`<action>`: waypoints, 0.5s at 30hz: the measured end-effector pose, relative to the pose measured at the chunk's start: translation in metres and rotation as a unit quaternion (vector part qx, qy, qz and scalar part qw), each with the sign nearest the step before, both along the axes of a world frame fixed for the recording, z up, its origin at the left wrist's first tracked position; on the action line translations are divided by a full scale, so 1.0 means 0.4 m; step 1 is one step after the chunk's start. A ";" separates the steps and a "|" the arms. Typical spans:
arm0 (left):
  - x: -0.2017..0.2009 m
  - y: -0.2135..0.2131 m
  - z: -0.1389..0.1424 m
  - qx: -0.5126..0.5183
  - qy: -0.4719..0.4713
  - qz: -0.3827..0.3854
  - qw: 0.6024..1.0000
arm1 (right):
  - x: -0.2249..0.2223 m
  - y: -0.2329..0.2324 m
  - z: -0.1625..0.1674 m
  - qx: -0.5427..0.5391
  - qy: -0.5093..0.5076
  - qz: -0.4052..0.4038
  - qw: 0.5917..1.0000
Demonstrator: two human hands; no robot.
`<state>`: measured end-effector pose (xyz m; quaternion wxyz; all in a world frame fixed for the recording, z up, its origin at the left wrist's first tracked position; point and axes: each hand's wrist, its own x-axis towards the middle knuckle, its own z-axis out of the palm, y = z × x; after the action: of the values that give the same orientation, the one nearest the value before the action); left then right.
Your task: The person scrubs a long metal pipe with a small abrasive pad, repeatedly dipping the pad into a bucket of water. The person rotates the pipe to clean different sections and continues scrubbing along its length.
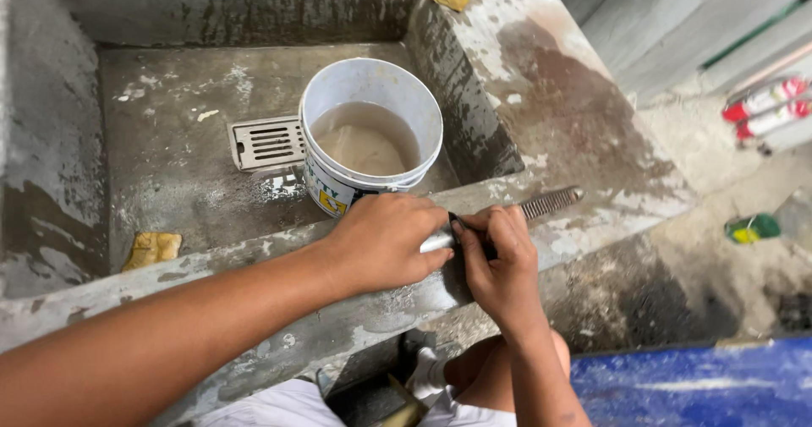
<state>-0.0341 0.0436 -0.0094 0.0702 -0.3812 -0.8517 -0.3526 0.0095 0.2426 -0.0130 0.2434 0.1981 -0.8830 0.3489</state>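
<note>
The long ridged metal tool (pixel 541 205) lies on the concrete basin rim (pixel 254 262), both my hands closed on it, apparently: left hand (pixel 381 241), right hand (pixel 499 258); white plastic bucket (pixel 372 97) at twelve o'clock.

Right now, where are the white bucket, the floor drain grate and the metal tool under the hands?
white bucket (pixel 331 192): head view, front outer wall.
drain grate (pixel 268 143): head view, middle of slats.
metal tool (pixel 551 200): head view, ridged exposed end.
</note>
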 end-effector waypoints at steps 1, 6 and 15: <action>0.002 -0.001 0.000 -0.012 -0.009 -0.005 1.000 | 0.000 0.001 0.000 0.004 0.012 0.002 1.000; 0.003 0.002 -0.003 -0.004 0.009 -0.003 1.000 | -0.001 0.012 -0.003 -0.005 -0.017 0.028 0.999; 0.005 0.004 -0.001 0.004 0.017 -0.001 1.000 | -0.001 -0.015 0.003 -0.017 0.001 0.016 1.000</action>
<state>-0.0320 0.0451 -0.0099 0.0863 -0.3875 -0.8487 -0.3495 0.0090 0.2364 -0.0120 0.2417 0.2083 -0.8737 0.3673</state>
